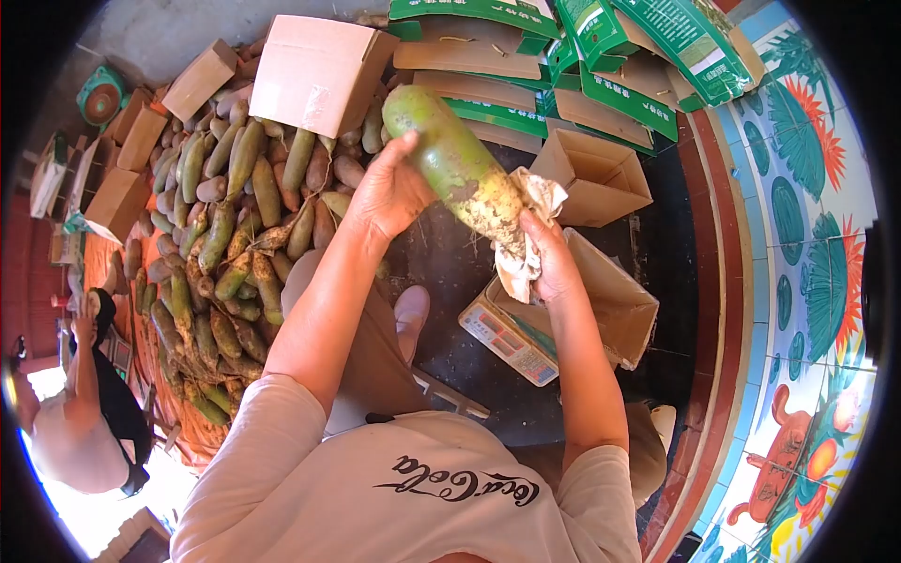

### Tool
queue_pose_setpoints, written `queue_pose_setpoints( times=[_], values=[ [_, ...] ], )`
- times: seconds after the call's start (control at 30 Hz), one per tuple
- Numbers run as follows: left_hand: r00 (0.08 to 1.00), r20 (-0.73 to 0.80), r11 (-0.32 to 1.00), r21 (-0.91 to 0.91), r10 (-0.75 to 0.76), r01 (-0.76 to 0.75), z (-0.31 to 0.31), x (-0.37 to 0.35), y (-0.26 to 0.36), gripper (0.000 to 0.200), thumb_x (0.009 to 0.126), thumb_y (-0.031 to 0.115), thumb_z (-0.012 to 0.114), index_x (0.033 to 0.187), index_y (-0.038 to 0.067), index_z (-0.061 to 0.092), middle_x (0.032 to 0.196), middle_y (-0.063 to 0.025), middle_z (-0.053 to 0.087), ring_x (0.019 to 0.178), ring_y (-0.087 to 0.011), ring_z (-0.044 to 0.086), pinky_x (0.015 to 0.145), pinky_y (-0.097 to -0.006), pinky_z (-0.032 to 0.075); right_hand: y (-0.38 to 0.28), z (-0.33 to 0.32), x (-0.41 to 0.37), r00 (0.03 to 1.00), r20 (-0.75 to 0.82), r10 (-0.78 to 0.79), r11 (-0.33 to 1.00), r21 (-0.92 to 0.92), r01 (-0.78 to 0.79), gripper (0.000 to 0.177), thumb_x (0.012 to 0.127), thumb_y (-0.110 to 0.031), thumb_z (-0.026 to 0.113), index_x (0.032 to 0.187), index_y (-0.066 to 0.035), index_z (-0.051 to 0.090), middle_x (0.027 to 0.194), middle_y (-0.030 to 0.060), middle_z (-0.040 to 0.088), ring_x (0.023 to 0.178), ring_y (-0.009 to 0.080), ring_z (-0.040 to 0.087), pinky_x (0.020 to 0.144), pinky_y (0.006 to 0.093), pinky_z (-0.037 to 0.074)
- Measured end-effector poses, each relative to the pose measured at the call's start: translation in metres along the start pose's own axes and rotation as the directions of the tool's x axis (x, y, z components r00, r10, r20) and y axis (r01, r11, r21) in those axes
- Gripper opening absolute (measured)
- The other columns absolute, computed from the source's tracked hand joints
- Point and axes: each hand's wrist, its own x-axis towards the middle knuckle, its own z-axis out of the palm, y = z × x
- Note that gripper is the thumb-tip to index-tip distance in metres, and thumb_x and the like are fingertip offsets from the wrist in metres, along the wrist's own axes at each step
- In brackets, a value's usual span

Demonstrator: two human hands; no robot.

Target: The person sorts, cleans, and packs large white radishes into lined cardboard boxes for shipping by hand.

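A large green radish [446, 145] is held up at a slant in front of me, its lower end pale and caked with soil. My left hand [399, 188] is closed around its upper left side, the thumb on the skin. At the lower right end, my right hand [552, 255] grips a crumpled, dirty white cloth [518, 272] pressed against the radish. Part of the cloth sticks out above the right hand's fingers, which it partly hides.
A big heap of radishes [221, 225] covers the floor at left, with a closed carton [314, 75] on it. Open cartons [591, 174] and a scale [507, 336] stand at right. Green boxes [479, 89] lie behind. Another person [80, 422] is at far left.
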Motion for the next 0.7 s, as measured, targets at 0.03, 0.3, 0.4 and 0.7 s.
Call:
queue_pose_setpoints(
  times=[0.03, 0.3, 0.4, 0.7],
  values=[
    [1.000, 0.012, 1.000, 0.009, 0.012, -0.012, 0.002, 0.000, -0.001, 0.062, 0.080, 0.027, 0.066, 0.129, 0.006, 0.035, 0.125, -0.0148, 0.047, 0.117, -0.0288, 0.047, 0.099, -0.0463, 0.037, 0.003, -0.001, 0.001, 1.000, -0.019, 0.011, 0.999, -0.048, -0.012, 0.046, 0.078, -0.023, 0.067, 0.116, -0.001, 0.051, 0.102, 0.0072, 0.062, 0.088, 0.0141, 0.060, 0.077, 0.0299, 0.049],
    [0.969, -0.173, 0.980, 0.119, 0.178, -0.159, -0.017, 0.013, -0.017, 0.051, 0.080, 0.017, 0.066, 0.122, 0.003, 0.041, 0.112, -0.0171, 0.057, 0.104, -0.0277, 0.056, 0.094, -0.0447, 0.044, -0.017, 0.062, -0.018, 0.740, 0.374, -0.559, -0.065, -0.909, 0.411, 0.070, 0.071, -0.028, 0.073, 0.129, -0.009, 0.040, 0.124, 0.0184, 0.047, 0.109, 0.0300, 0.051, 0.089, 0.0369, 0.043],
    [0.960, -0.163, 0.971, 0.119, 0.227, -0.209, -0.011, 0.010, -0.022, 0.050, 0.079, 0.013, 0.066, 0.121, 0.002, 0.041, 0.112, -0.0182, 0.056, 0.103, -0.0289, 0.057, 0.091, -0.0432, 0.047, -0.003, 0.072, -0.008, 0.726, 0.383, -0.571, -0.113, -0.913, 0.393, 0.079, 0.068, -0.027, 0.074, 0.134, -0.011, 0.034, 0.128, 0.0209, 0.042, 0.110, 0.0356, 0.049, 0.089, 0.0422, 0.043],
    [0.947, -0.201, 0.965, 0.133, 0.249, -0.226, -0.015, 0.017, -0.021, 0.045, 0.078, 0.009, 0.065, 0.116, -0.001, 0.042, 0.108, -0.0172, 0.056, 0.099, -0.0288, 0.058, 0.089, -0.0425, 0.048, 0.021, 0.082, 0.006, 0.703, 0.229, -0.674, 0.009, -0.948, 0.318, 0.061, 0.070, -0.018, 0.071, 0.125, -0.008, 0.045, 0.114, 0.0151, 0.054, 0.094, 0.0328, 0.058, 0.078, 0.0403, 0.049]
  ],
)
